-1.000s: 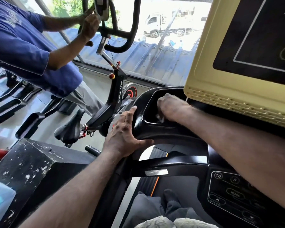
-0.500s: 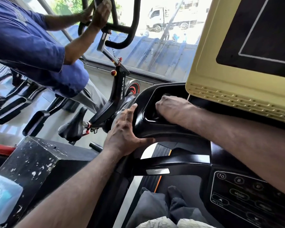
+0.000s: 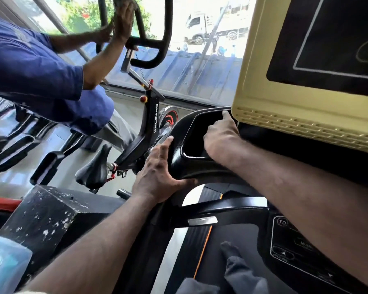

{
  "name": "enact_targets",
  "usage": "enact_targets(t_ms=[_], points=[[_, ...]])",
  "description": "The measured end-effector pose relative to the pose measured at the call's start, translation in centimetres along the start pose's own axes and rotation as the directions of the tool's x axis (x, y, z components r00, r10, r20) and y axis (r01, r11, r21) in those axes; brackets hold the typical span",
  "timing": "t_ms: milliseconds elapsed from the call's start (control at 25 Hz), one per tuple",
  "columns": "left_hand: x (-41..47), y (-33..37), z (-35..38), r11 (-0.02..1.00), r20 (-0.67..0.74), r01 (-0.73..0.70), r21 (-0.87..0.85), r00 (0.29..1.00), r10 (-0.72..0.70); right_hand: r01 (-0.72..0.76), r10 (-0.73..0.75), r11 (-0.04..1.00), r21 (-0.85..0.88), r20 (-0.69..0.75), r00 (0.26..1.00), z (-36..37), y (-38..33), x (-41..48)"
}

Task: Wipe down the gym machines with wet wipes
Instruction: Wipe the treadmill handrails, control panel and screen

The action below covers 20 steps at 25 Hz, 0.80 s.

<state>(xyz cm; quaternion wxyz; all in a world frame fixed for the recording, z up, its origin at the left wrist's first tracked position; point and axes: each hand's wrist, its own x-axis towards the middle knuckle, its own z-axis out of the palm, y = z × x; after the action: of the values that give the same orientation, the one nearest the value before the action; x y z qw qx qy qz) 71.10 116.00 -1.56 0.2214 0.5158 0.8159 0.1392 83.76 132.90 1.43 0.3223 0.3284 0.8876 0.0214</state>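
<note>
The black cup-holder tray [image 3: 180, 164] of the treadmill console sits mid-frame under a yellow display housing [image 3: 285, 117]. My left hand [image 3: 155, 172] grips the tray's outer left rim, fingers spread over the side and thumb underneath. My right hand [image 3: 221, 134] is pressed down inside the tray's recess, with the index finger reaching to the far right corner by the yellow housing. The wet wipe is hidden under this hand.
A person in a blue shirt [image 3: 40, 77] rubs the handlebar of a black spin bike [image 3: 154, 122] at left. A chipped black block [image 3: 51, 213] and a bluish wipes pack [image 3: 2, 257] lie at lower left. The treadmill's button panel [image 3: 285, 253] is at lower right.
My right hand has slid from the near part of the recess toward its far right corner. My left hand keeps its grip. The other person's hands have moved higher on the bike's handlebar.
</note>
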Motion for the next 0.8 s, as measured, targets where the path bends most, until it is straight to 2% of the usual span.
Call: enact_targets(t_ms=[80, 160, 280, 360, 440, 480, 520, 560, 600, 640, 680, 720, 800], points=[[-0.1, -0.2, 0.0, 1.000, -0.002, 0.005, 0.004, 1.000, -0.005, -0.007, 0.012, 0.962, 0.273, -0.015, 1.000, 0.2, -0.2, -0.6], [-0.1, -0.3, 0.1, 1.000, -0.007, -0.006, 0.015, 1.000, 0.006, -0.027, 0.043, 0.915, 0.402, -0.030, 0.999, 0.5, -0.2, -1.5], [0.3, -0.8, 0.2, 0.999, -0.012, -0.021, 0.050, 1.000, 0.021, -0.037, 0.134, 0.838, 0.544, -0.140, 0.981, 2.1, -0.4, -2.1], [0.5, -1.0, 0.5, 0.998, -0.010, -0.006, 0.070, 1.000, 0.007, 0.010, 0.222, 0.693, 0.721, -0.226, 0.949, 3.3, -1.1, -3.2], [0.6, -1.3, 0.6, 0.998, 0.018, 0.006, 0.060, 1.000, -0.008, 0.122, 0.323, 0.523, 0.844, -0.328, 0.888, 4.8, -2.0, -5.2], [0.4, -1.4, 0.6, 0.998, 0.041, 0.007, 0.060, 0.999, -0.010, 0.165, 0.381, 0.510, 0.844, -0.393, 0.837, 5.7, -2.2, -6.7], [0.0, -1.5, 0.5, 0.997, 0.050, 0.007, 0.070, 0.999, -0.011, 0.188, 0.415, 0.591, 0.785, -0.495, 0.763, 6.7, -2.4, -8.1], [-0.9, -1.9, 0.2, 0.997, 0.054, 0.014, 0.081, 0.998, -0.018, 0.156, 0.401, 0.729, 0.667, -0.600, 0.693, 7.5, -2.5, -9.5], [-1.9, -2.4, -0.1, 0.997, 0.065, 0.026, 0.075, 0.997, -0.031, 0.077, 0.349, 0.847, 0.525, -0.660, 0.665, 8.2, -2.3, -10.5], [-3.2, -3.1, -0.5, 0.997, 0.079, 0.048, 0.060, 0.995, -0.053, -0.003, 0.304, 0.909, 0.416, -0.660, 0.687, 8.7, -2.3, -11.1], [-5.1, -4.1, -0.9, 0.996, 0.089, 0.079, 0.045, 0.993, -0.082, -0.073, 0.298, 0.925, 0.372, -0.596, 0.746, 8.9, -2.6, -11.3], [-7.2, -5.3, -1.1, 0.993, 0.098, 0.111, 0.038, 0.989, -0.114, -0.123, 0.321, 0.913, 0.388, -0.500, 0.805, 8.8, -3.2, -11.2], [-11.3, -7.2, -1.3, 0.987, 0.108, 0.155, 0.037, 0.981, -0.159, -0.130, 0.314, 0.870, 0.476, -0.330, 0.890, 8.2, -4.5, -11.0]])
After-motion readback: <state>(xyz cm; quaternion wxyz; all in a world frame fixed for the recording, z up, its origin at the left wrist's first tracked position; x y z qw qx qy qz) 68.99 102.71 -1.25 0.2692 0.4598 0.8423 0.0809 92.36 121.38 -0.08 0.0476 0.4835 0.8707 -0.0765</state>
